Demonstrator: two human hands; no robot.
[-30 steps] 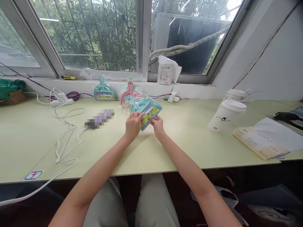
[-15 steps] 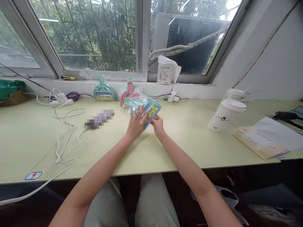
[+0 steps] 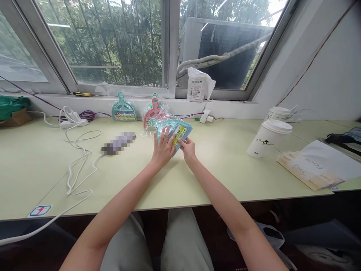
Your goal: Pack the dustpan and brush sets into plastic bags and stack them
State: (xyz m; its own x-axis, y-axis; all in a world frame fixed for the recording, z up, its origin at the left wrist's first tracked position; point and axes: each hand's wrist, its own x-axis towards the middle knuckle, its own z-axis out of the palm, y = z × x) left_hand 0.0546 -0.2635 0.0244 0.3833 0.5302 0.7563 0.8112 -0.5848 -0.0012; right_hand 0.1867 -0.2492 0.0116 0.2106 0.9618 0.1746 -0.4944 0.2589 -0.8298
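While your left hand (image 3: 163,147) lies flat, fingers spread, on the wrapped teal dustpan (image 3: 172,130), handle pointing away toward the window, your right hand (image 3: 188,149) pinches its near right corner.

My left hand (image 3: 163,147) lies flat with spread fingers (image 3: 166,132) on the teal dustpan pack (image 3: 177,130); my right hand (image 3: 188,148) pinches its yellow label (image 3: 179,134) just beside them. The pink dustpan (image 3: 153,109) sits beyond my fingertips.
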